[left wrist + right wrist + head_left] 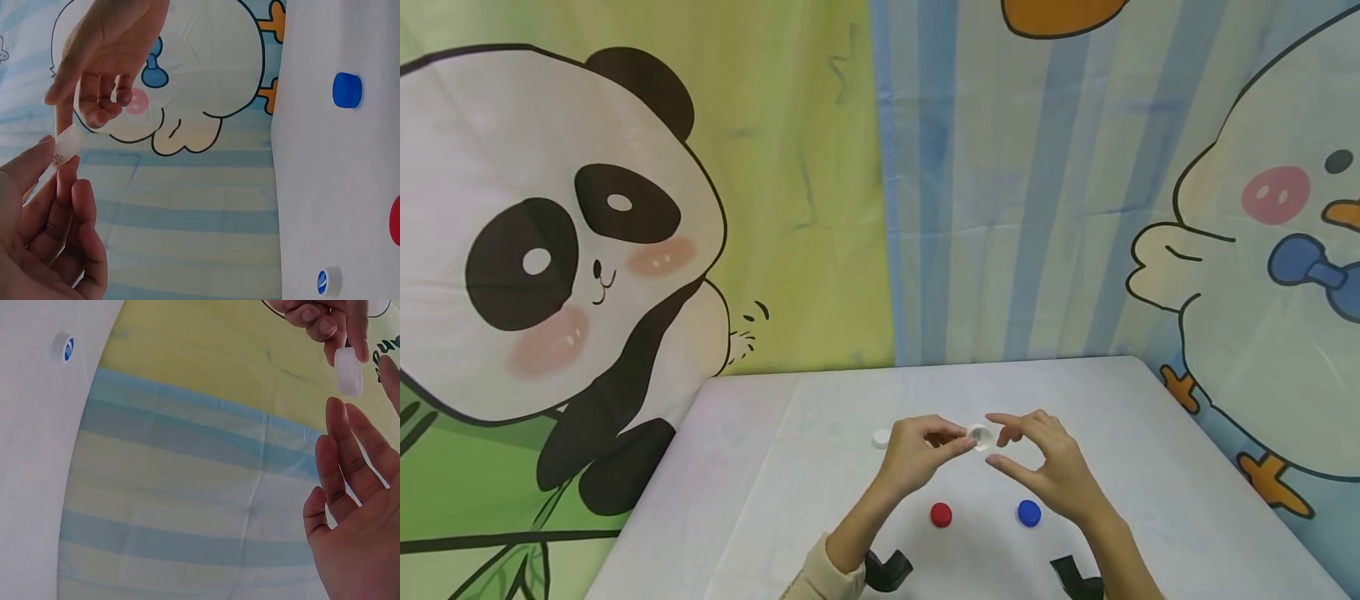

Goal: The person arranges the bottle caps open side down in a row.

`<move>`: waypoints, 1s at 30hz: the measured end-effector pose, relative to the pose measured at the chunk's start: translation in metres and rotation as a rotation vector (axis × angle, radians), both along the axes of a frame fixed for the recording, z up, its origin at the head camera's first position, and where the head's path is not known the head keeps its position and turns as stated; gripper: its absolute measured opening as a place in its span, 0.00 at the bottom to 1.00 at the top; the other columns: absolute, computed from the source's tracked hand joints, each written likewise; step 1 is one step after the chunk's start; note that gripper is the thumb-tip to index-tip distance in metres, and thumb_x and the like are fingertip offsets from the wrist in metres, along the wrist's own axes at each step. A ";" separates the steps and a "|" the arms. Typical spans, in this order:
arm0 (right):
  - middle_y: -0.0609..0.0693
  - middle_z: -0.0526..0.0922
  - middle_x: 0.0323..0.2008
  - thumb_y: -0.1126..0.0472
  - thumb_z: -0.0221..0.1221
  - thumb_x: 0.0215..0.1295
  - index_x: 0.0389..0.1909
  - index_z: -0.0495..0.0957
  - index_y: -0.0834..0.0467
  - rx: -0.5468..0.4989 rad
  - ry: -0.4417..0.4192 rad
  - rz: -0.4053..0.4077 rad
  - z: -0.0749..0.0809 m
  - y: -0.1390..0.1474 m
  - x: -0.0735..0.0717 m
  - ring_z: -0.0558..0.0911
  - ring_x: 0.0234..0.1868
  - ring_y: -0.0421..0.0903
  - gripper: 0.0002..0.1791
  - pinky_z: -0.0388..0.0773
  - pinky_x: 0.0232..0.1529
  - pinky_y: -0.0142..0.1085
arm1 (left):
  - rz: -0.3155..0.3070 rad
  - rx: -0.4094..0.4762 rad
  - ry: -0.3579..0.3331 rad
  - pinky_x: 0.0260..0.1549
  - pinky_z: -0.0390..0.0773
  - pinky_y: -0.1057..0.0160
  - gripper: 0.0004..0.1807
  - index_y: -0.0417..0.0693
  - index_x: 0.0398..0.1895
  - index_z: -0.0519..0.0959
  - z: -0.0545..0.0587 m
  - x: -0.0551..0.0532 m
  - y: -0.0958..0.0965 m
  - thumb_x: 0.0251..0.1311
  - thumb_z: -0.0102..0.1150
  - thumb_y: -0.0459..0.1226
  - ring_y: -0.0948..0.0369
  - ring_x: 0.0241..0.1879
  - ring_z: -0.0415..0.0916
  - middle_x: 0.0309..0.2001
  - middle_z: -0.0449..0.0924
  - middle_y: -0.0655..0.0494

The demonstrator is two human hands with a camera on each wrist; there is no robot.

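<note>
My left hand [917,457] pinches a small white bottle cap [982,437] between thumb and fingertips, above the table. The cap's hollow side shows in the head view; its ribbed rim shows in the right wrist view, where the cap [349,372] stands on edge. Close by on the other side is my right hand [1051,468], thumb and fingers spread around a gap, apart from the cap. Below the hands lie a red cap [941,514] and a blue cap [1028,513]. Another white cap [881,438], with a blue printed top in the wrist views, sits behind my left hand.
The white table [790,517] ends at the back against a hanging cloth [805,208] printed with a panda [602,250] and a white bird [1247,333]. Black straps [887,572] show at both wrists.
</note>
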State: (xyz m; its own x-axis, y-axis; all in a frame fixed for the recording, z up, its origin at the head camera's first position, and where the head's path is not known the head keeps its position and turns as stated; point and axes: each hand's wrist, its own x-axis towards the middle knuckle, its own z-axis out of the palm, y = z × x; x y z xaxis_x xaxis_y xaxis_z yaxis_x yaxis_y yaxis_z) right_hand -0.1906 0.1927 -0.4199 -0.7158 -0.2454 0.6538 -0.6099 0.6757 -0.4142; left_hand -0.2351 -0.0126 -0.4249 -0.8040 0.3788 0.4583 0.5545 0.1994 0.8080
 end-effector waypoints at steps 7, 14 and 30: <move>0.34 0.74 0.30 0.52 0.61 0.55 0.45 0.78 0.46 -0.087 -0.229 -0.027 -0.008 -0.001 -0.004 0.71 0.35 0.36 0.15 0.71 0.36 0.38 | 0.063 -0.102 0.405 0.25 0.71 0.74 0.10 0.51 0.31 0.83 0.000 -0.006 -0.007 0.50 0.62 0.46 0.70 0.24 0.70 0.24 0.79 0.65; 0.40 0.78 0.35 0.55 0.56 0.61 0.45 0.78 0.51 -0.201 -0.418 0.078 -0.012 0.000 -0.007 0.75 0.40 0.38 0.12 0.75 0.39 0.43 | 0.123 -0.169 0.830 0.29 0.67 0.77 0.10 0.54 0.32 0.83 0.002 -0.012 -0.011 0.47 0.65 0.46 0.73 0.23 0.68 0.23 0.78 0.68; 0.44 0.80 0.32 0.56 0.52 0.64 0.40 0.78 0.50 -0.270 -0.472 0.183 -0.014 -0.006 -0.014 0.75 0.40 0.40 0.08 0.72 0.41 0.42 | 0.124 -0.273 1.020 0.31 0.70 0.74 0.09 0.55 0.32 0.84 0.006 -0.012 -0.013 0.47 0.66 0.44 0.71 0.24 0.71 0.21 0.78 0.67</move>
